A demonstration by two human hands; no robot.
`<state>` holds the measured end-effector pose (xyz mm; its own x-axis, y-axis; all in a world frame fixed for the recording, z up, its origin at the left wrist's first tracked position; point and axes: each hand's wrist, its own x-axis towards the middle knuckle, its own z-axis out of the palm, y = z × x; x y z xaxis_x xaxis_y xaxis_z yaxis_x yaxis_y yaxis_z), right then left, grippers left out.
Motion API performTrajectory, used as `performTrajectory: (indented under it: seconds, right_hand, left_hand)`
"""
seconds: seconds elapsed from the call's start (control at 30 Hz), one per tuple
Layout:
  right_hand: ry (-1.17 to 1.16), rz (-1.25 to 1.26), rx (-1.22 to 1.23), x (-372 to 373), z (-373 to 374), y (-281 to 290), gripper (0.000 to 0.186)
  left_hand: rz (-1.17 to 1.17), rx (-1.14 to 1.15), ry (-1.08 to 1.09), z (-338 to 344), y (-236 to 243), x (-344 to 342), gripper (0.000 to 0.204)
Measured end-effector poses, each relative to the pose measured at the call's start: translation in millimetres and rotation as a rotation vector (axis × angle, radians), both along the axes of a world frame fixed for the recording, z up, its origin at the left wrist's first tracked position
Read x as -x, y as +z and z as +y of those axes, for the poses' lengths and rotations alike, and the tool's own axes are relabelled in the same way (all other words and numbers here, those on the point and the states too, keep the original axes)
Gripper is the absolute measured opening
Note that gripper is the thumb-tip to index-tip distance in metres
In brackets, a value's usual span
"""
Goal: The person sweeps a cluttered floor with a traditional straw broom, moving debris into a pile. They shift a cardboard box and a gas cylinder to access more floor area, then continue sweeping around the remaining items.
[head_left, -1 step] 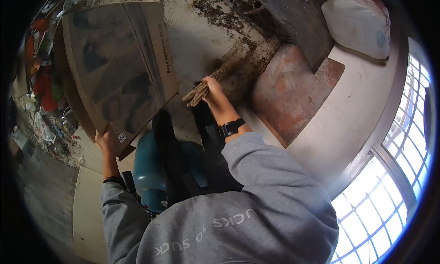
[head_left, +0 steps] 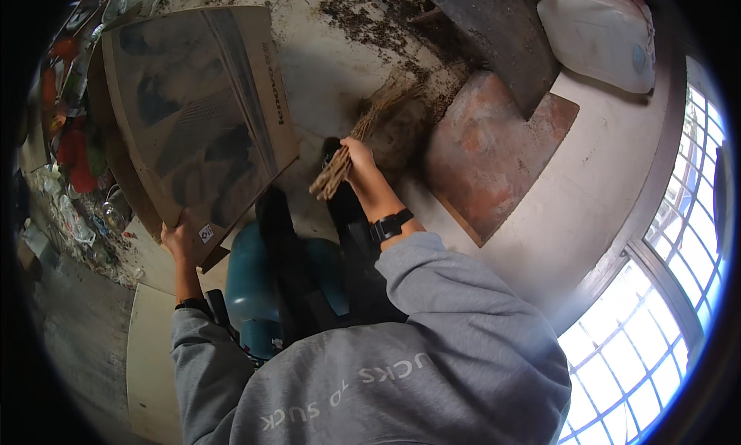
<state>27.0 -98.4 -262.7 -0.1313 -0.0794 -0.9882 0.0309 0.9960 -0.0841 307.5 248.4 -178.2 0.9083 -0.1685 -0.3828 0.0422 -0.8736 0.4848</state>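
Observation:
My left hand point(head_left: 179, 236) is closed on the near edge of a large flattened-looking cardboard box point(head_left: 282, 140) with a dark printed face. The box leans up at the left, tilted. In my right hand point(head_left: 360, 161) is a broom of dry twigs point(head_left: 333, 176), the fingers wrapped round its bundled stalks. Its blurred brush end points away, low over the dusty pale floor. Dark loose debris point(head_left: 363, 20) lies scattered on the floor beyond the broom. The inside of the box is hidden from this view.
A reddish-brown board point(head_left: 502, 152) and a dark grey panel point(head_left: 494, 36) lie to the right. Beyond stands a white plastic jug point(head_left: 598, 43). A teal rounded container point(head_left: 251, 271) is beside my legs. Mixed clutter point(head_left: 75, 159) fills the far left; a barred window point(head_left: 625, 360) is at right.
My right hand has shifted slightly nearer and to the right, and the broom's stalk end has swung toward me. My left hand stays on the box, which has barely moved.

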Motion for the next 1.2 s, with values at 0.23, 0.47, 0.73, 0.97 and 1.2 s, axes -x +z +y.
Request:
performTrajectory:
  seconds: [0.23,0.47,0.73,0.97,1.2]
  right_hand:
    - [-0.181,-0.051,-0.077,172,70,95,0.020]
    - [-0.273,-0.292,0.024,177,-6,40,0.015]
    - [0.297,0.186,0.262,138,-15,77,0.085]
    - [-0.039,-0.062,-0.082,206,-22,81,0.013]
    - [0.582,0.424,0.364,197,-3,49,0.088]
  left_hand:
    - [-0.040,-0.062,-0.039,-5,-5,10,0.043]
    - [0.002,-0.133,-0.025,6,-7,3,0.045]
    - [-0.002,-0.035,-0.011,-1,-7,8,0.045]
    - [-0.040,-0.024,-0.012,-14,2,14,0.044]
    - [0.053,-0.081,0.051,-1,-8,16,0.044]
